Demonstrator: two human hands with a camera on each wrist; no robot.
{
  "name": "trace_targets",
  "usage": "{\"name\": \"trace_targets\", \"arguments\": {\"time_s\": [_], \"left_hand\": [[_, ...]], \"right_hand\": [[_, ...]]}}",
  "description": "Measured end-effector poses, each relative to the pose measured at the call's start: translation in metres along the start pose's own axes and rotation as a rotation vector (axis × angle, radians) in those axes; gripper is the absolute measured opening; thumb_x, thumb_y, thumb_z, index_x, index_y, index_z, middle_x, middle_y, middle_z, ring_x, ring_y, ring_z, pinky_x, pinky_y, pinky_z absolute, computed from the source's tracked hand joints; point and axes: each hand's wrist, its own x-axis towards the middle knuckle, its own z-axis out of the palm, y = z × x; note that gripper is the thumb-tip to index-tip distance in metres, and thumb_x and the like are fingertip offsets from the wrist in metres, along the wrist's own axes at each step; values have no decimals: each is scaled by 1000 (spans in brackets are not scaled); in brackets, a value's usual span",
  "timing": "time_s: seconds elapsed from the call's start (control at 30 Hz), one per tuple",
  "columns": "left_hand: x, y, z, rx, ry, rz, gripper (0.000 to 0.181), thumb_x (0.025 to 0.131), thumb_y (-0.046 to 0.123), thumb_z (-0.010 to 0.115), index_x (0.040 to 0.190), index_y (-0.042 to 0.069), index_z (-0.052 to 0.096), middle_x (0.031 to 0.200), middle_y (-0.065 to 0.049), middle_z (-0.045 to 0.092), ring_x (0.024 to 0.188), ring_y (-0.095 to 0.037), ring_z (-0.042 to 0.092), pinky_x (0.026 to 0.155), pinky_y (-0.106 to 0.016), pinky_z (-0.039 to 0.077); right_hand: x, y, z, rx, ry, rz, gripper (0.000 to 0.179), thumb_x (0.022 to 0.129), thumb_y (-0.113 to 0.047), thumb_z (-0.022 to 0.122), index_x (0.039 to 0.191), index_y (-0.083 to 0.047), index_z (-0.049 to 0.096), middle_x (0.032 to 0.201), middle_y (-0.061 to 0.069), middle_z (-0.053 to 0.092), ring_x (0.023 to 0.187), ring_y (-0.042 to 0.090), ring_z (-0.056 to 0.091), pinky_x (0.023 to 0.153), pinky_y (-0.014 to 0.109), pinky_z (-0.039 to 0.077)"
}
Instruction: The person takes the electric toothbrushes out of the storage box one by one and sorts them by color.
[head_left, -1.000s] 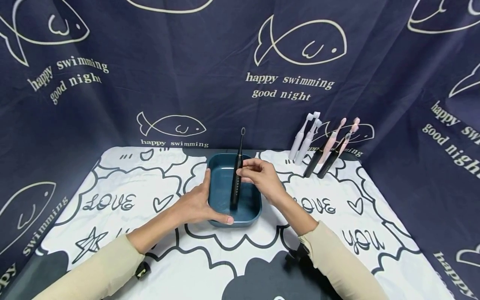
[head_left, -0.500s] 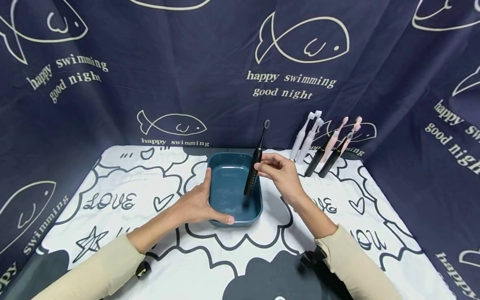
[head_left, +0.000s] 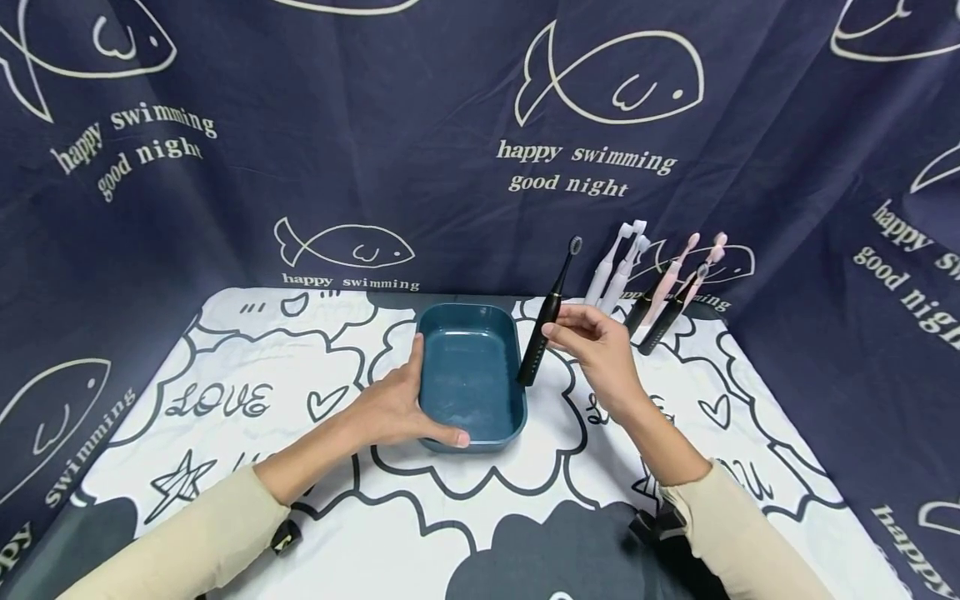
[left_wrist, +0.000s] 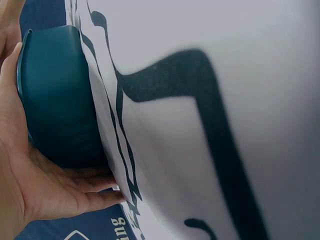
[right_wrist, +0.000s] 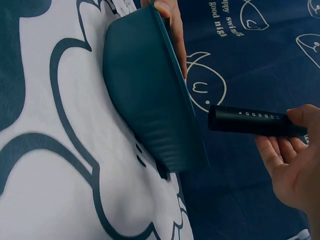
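Observation:
A teal plastic basin [head_left: 472, 379] sits mid-table in the head view with nothing inside. My left hand [head_left: 393, 408] grips its near left corner, the thumb over the front rim and the fingers along the left wall. Just right of the basin, my right hand [head_left: 596, 350] pinches a black electric toothbrush [head_left: 542, 337] by the middle of its handle, brush head up and tilted right. In the right wrist view the toothbrush handle [right_wrist: 247, 121], with a row of small marks, is held clear of the basin's rim by the right hand [right_wrist: 297, 160].
At the back right several electric toothbrushes stand upright: white ones [head_left: 613, 275], pink ones [head_left: 666, 287] and black ones [head_left: 663, 323]. A patterned white cloth [head_left: 300, 392] covers the table. Dark blue fish-print curtains [head_left: 420, 167] enclose the back and sides.
My right hand has lifted the black electric toothbrush out from over the basin and carried it rightward past the right rim. The left hand and basin have stayed put.

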Motion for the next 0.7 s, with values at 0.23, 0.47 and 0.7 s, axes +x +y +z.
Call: {"name": "trace_targets", "arguments": {"time_s": [0.23, 0.47, 0.7], "left_hand": [[0, 0, -1, 0, 3, 0, 182, 58, 86, 97, 181, 15, -16, 174, -31, 45, 156, -44, 56, 121, -64, 52], [0, 0, 0, -5, -6, 0, 182, 59, 86, 97, 181, 16, -17, 175, -31, 45, 157, -44, 55, 122, -64, 51], [0, 0, 0, -1, -7, 0, 181, 59, 86, 97, 181, 15, -17, 175, -31, 44, 157, -44, 55, 122, -63, 51]], "right_hand": [[-2, 0, -13, 27, 27, 11, 26, 105, 0, 77, 128, 8, 70, 100, -11, 78, 94, 4, 79, 92, 26, 67], [-7, 1, -28, 72, 65, 10, 21, 102, 2, 80, 122, 0, 73, 100, -7, 79, 95, 7, 79, 92, 26, 67], [-7, 8, -45, 80, 106, -7, 19, 102, 5, 79, 119, -1, 73, 98, -6, 79, 92, 6, 80, 90, 24, 67]]}}
